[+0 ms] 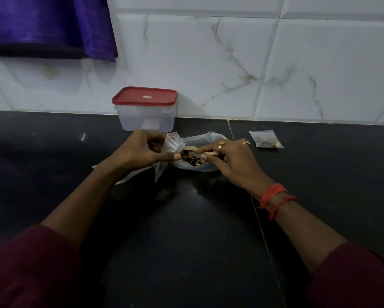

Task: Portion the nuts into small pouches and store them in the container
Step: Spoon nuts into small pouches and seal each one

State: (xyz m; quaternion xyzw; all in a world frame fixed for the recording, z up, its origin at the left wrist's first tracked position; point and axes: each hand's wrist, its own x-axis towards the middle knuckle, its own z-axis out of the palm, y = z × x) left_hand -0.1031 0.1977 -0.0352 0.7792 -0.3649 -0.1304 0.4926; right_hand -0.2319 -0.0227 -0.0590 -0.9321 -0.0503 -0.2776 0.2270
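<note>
My left hand (142, 150) pinches a small clear pouch (173, 144) and holds it up beside a large clear bag (211, 138) lying on the black counter. Dark and tan nuts (192, 160) show in that bag's open mouth. My right hand (231, 160) rests over the bag with its fingers curled into the nuts; whether it grips any is hidden. A filled small pouch (266, 139) lies to the right on the counter. Behind my hands, against the wall, a clear container with a red lid (144, 108) stands shut.
More flat clear pouches (139, 172) lie under my left wrist. The counter (186, 230) is black stone with a seam running down its right side. White marble-look tiles form the back wall. A purple cloth (44, 25) hangs at the top left.
</note>
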